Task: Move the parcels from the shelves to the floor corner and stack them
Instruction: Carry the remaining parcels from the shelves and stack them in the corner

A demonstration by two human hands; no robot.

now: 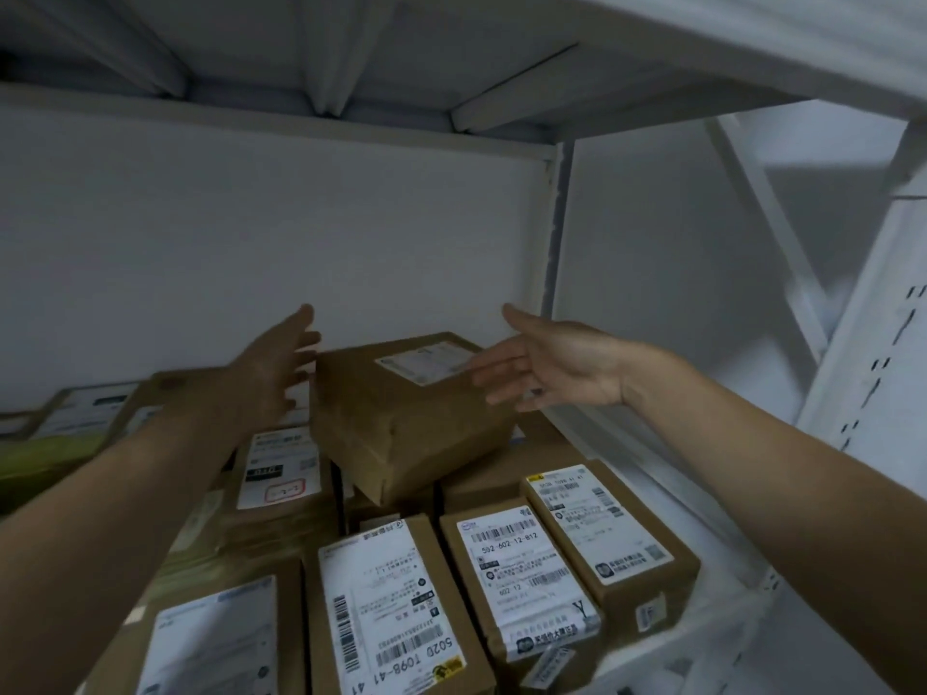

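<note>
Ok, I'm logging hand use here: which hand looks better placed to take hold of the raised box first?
Probably the right hand: its open fingers overlap the labelled top of the raised box, while the left hand is open beside the box's left side. The margin is small.

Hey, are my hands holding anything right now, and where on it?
Nothing is held. The left hand and right hand are open, on either side of the top box.

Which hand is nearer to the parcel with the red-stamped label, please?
Left. The left hand is close above that parcel; the right hand is beyond the raised box.
</note>
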